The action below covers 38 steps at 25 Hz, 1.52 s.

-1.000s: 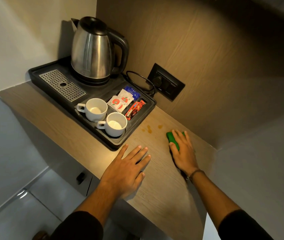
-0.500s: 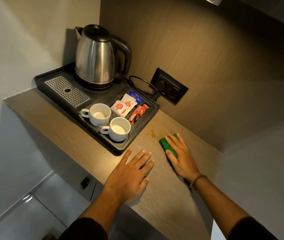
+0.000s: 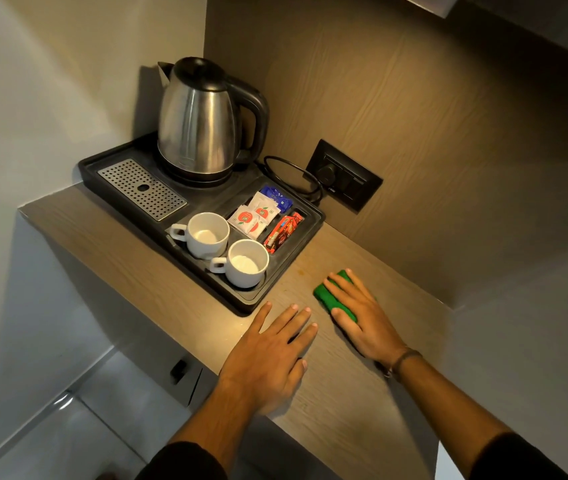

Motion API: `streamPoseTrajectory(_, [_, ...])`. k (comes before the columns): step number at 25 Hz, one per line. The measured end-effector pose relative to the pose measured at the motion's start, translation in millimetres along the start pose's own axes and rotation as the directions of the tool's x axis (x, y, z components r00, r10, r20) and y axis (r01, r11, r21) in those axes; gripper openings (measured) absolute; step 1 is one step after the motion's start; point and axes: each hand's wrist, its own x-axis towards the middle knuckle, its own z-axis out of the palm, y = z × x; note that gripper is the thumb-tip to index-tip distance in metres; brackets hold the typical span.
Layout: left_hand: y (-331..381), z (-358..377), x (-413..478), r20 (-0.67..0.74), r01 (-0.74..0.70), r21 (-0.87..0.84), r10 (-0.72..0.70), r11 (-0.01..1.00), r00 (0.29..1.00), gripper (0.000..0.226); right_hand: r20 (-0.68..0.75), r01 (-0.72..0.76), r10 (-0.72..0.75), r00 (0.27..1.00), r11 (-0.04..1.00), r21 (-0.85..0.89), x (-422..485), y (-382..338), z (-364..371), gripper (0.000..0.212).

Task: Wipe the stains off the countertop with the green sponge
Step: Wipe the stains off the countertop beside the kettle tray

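My right hand (image 3: 362, 317) presses the green sponge (image 3: 327, 296) flat on the wooden countertop (image 3: 345, 403), fingers spread over it so only its left edge and far corner show. A faint orange smear (image 3: 301, 270) remains on the wood between the sponge and the tray. My left hand (image 3: 272, 355) lies flat, palm down, fingers apart, on the countertop near its front edge, just left of the sponge, holding nothing.
A black tray (image 3: 241, 303) sits at the left, carrying a steel kettle (image 3: 199, 123), two white cups (image 3: 206, 233) and sachets (image 3: 258, 216). A wall socket (image 3: 345, 174) with the kettle cord is behind. A wall panel bounds the counter at the back and right.
The sponge under my right hand slid left over the orange stains; the distinct drops seen earlier are now only a faint smear. My left hand stayed put.
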Motion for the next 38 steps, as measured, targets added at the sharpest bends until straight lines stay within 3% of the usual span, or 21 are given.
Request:
streamPoseTrajectory(5, [0.2, -1.8, 0.5, 0.0, -0.005, -0.001, 0.005, 1.0, 1.0, 0.062, -0.039, -0.234, 0.235, 0.971, 0.972, 0.03, 56.7, -6.5, -9.1, 0.056])
streamPoseTrajectory(10, [1.6, -3.1, 0.7, -0.008, 0.0, -0.002, 0.0, 1.0, 1.0, 0.062, 0.068, 0.053, -0.054, 0.996, 0.998, 0.025, 19.3, -12.9, 4.8, 0.052])
streamPoseTrajectory(12, [1.3, -2.6, 0.2, -0.009, -0.003, -0.008, 0.003, 1.0, 1.0, 0.062, 0.044, 0.031, -0.033, 0.998, 0.998, 0.055, 3.1, 8.6, -8.9, 0.051])
streamPoseTrajectory(16, [0.1, -0.6, 1.0, -0.008, -0.006, 0.0, 0.006, 1.0, 1.0, 0.061, -0.038, -0.16, 0.161, 0.986, 0.986, 0.038, 61.1, -4.2, -15.1, 0.052])
streamPoseTrajectory(19, [-0.6, -0.6, 1.5, 0.001, -0.005, 0.021, 0.005, 1.0, 1.0, 0.062, -0.006, -0.06, 0.06, 0.998, 0.998, 0.038, 56.0, -26.3, -1.5, 0.051])
streamPoseTrajectory(22, [-0.4, -1.4, 0.7, 0.017, -0.005, 0.008, 0.005, 1.0, 1.0, 0.063, 0.011, 0.013, -0.014, 1.0, 1.0, 0.008, -25.0, 0.9, -3.9, 0.05])
streamPoseTrajectory(25, [-1.9, -3.1, 0.5, 0.034, -0.013, -0.007, 0.014, 1.0, 0.999, 0.063, -0.042, -0.201, 0.203, 0.978, 0.978, 0.057, -41.7, 30.0, -26.6, 0.048])
streamPoseTrajectory(28, [-2.2, -5.1, -0.4, 0.037, -0.024, -0.005, 0.025, 1.0, 0.999, 0.063, -0.116, -0.406, 0.411, 0.904, 0.912, 0.062, -1.0, 11.9, -24.5, 0.046])
streamPoseTrajectory(33, [1.0, -10.2, -1.5, 0.053, -0.019, -0.004, 0.019, 1.0, 0.998, 0.064, -0.026, -0.186, 0.186, 0.982, 0.982, -0.012, -91.4, -36.4, 4.9, 0.052])
streamPoseTrajectory(36, [1.3, -9.3, -0.9, 0.067, -0.013, -0.005, 0.013, 1.0, 0.998, 0.065, -0.072, -0.332, 0.334, 0.94, 0.943, 0.026, -106.7, -15.3, -16.9, 0.05])
streamPoseTrajectory(38, [0.4, -9.4, 0.0, 0.062, -0.018, 0.0, 0.018, 1.0, 0.998, 0.066, -0.144, -0.515, 0.52, 0.842, 0.854, 0.074, -76.9, -12.9, -22.2, 0.047])
